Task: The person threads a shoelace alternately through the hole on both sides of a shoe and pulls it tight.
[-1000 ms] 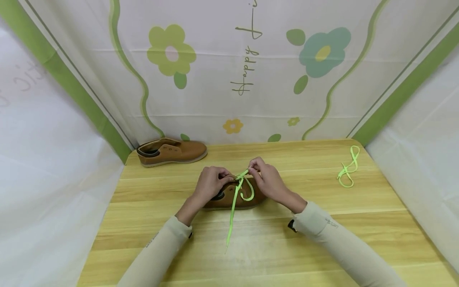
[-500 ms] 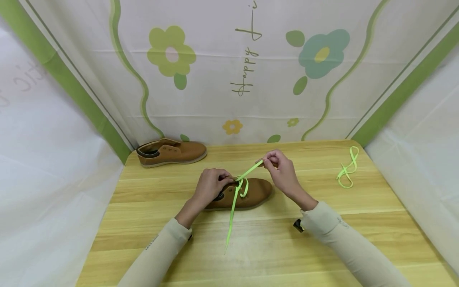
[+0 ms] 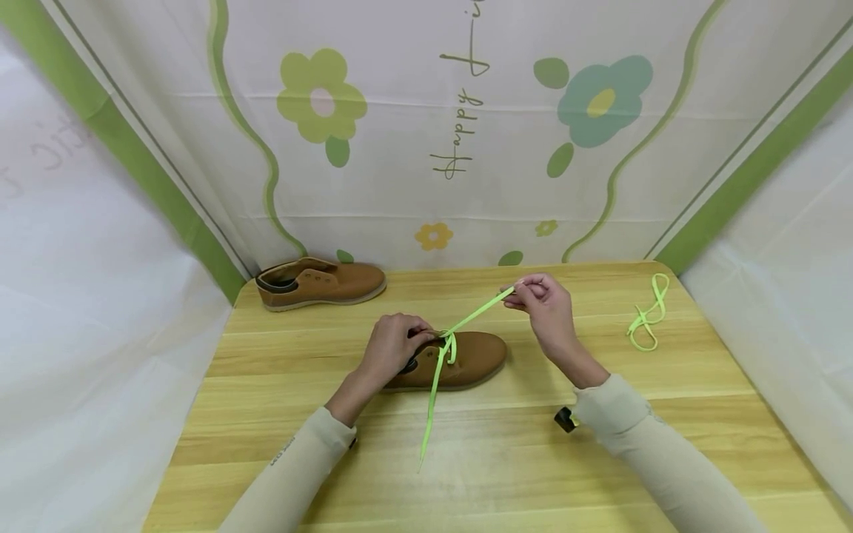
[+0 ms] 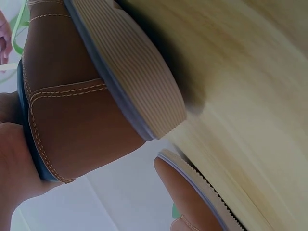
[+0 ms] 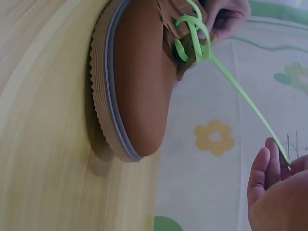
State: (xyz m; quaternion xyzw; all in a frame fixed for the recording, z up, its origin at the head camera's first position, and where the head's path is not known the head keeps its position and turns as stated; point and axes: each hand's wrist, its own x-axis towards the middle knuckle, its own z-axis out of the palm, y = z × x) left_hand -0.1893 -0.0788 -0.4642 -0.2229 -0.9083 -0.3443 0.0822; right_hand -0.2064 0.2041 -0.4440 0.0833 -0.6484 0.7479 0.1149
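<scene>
A brown lace-up shoe (image 3: 478, 357) stands on the wooden table, its toe toward the right. Pinching its upper by the eyelets is my left hand (image 3: 389, 346), which covers part of the opening. A neon green shoelace (image 3: 481, 311) runs through the front eyelets, with a small loop on the near side. My right hand (image 3: 552, 314) pinches one end of this lace, up and to the right of the shoe. In the right wrist view, the stretch of lace to my right hand (image 5: 279, 192) is straight. The other end lies toward me on the table.
A matching brown shoe (image 3: 346, 283) without a lace sits at the back left. At the back right lies a second green shoelace (image 3: 658, 311), loosely looped. A white curtain (image 3: 400, 178) with printed flowers rises behind the table (image 3: 506, 474).
My right hand has moved right and slightly away, drawing the lace end out. The loop over the shoe has shrunk. My left hand has stayed at the shoe.
</scene>
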